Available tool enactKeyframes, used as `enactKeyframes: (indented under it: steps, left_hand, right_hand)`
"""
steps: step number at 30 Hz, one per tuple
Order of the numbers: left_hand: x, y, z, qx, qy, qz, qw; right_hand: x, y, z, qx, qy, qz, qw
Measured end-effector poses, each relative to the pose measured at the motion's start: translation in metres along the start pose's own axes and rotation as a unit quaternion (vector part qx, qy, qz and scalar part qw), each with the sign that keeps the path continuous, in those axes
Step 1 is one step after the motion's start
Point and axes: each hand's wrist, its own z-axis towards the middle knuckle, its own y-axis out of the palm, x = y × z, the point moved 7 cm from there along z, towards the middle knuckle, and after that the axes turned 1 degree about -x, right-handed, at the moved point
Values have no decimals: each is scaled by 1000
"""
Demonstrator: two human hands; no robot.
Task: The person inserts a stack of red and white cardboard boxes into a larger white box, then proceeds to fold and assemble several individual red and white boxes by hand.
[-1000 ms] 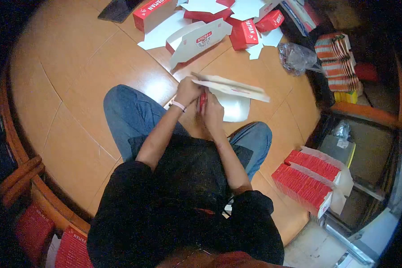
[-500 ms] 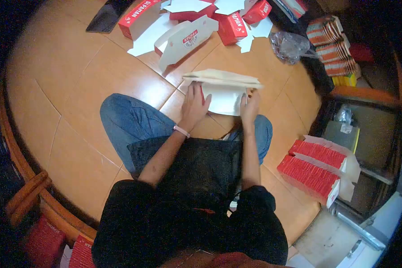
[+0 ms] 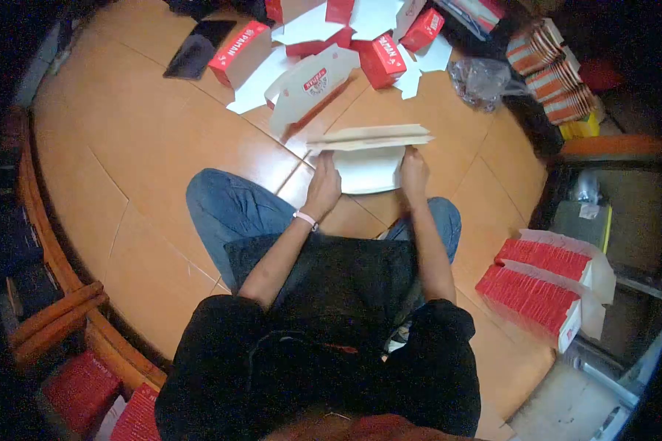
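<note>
Above my lap is a partly folded cardboard food box [image 3: 371,170], its white inner face toward me and a pale flap standing along its far edge. My left hand [image 3: 324,184], with a pale band at the wrist, grips the box's left side with its fingers closed. On the opposite side my right hand [image 3: 415,176] is also closed around the edge. Fingertips of both hands are partly hidden behind the board. Just beyond lies another folded box [image 3: 312,92] with a red printed label on its white side.
Several red and white boxes [image 3: 385,62] lie in a heap at the far side of the tiled floor [image 3: 154,169]. A clear plastic bag [image 3: 485,81] sits to their right. Stacked red cartons [image 3: 537,294] stand at right, and bundled boards [image 3: 555,73] farther back. Wooden rails [image 3: 59,316] edge the left.
Both hands have closed more tightly around the box's sides, and the red side panel by my left hand is now hidden. The whole view has shifted slightly.
</note>
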Motion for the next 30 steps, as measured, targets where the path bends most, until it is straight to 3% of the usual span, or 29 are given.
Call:
enactKeyframes:
  steps: [2, 4, 5, 6, 7, 9, 10, 11, 12, 13, 15, 16, 17, 18, 19, 20, 21, 22, 23, 25, 26, 27, 29, 30]
  left_hand:
    - [10, -11, -2, 24, 10, 22, 999]
    - [5, -37, 0, 58, -80, -91, 991]
    - [9, -62, 5, 138, -71, -94, 983]
    - [7, -84, 16, 212, -39, 11, 976]
    - [-4, -101, 28, 326, -92, 165, 926]
    - [1, -141, 77, 324, -27, 172, 930]
    - [-15, -155, 96, 325, -20, 171, 930]
    - [-50, -142, 129, 99, -107, 169, 975]
    - [-72, -120, 139, -131, -188, 162, 960]
    - [-67, -124, 142, -127, -180, 167, 961]
    - [-34, -163, 146, 127, -14, 48, 991]
    - [-22, -168, 146, 126, -8, 52, 991]
    - [-5, -182, 138, 226, -19, -106, 968]
    - [11, -191, 125, 319, -33, -262, 910]
    - [40, -183, 110, 287, -46, -357, 888]
    - [83, -174, 88, 172, -149, -300, 927]
    - [74, -141, 65, 130, -155, -321, 925]
    - [66, -107, 41, 87, -162, -340, 922]
    - [78, -82, 17, 14, -120, -320, 940]
    - [115, -26, -43, -146, 56, -257, 954]
    - [132, 1, -73, -202, 126, -255, 937]
    - [130, 39, -98, -277, 118, -334, 893]
    - [187, -2, -107, -268, 141, -409, 861]
    - [210, -24, -95, -229, 147, -388, 880]
  right_hand:
    - [-1, -9, 2, 20, 8, 14, 1000]
    - [4, -4, -2, 26, 28, 9, 999]
    - [6, -5, -2, 33, 53, 50, 997]
    - [7, -5, 0, 39, 53, 52, 996]
    - [11, 0, 2, 24, 68, 65, 995]
    - [13, -4, 2, 16, 87, 81, 993]
    - [7, -26, -6, 119, 69, 113, 984]
    - [0, -51, -15, 224, 50, 143, 963]
    - [-6, -67, -26, 209, 90, 183, 957]
    - [-14, -77, -43, 192, 130, 223, 947]
    - [-39, -54, -69, 78, 117, 414, 900]
    - [-68, -63, -81, 54, 44, 432, 899]
    - [-100, -76, -89, 28, -31, 445, 895]
    - [-119, -84, -89, 28, -32, 445, 894]
    - [-133, -93, -88, 57, -21, 518, 853]
    - [-138, -100, -85, 84, -12, 586, 805]
    - [-141, -103, -75, 80, -20, 587, 805]
    - [-133, -111, -66, 167, 13, 626, 762]
    - [-124, -116, -65, 251, 49, 659, 708]
    - [-100, -114, -77, 236, 118, 698, 666]
    - [-85, -112, -94, 216, 155, 718, 643]
    - [-71, -109, -112, 200, 184, 730, 627]
    - [-45, -105, -126, 176, 213, 740, 613]
    - [-30, -103, -137, 172, 235, 743, 602]
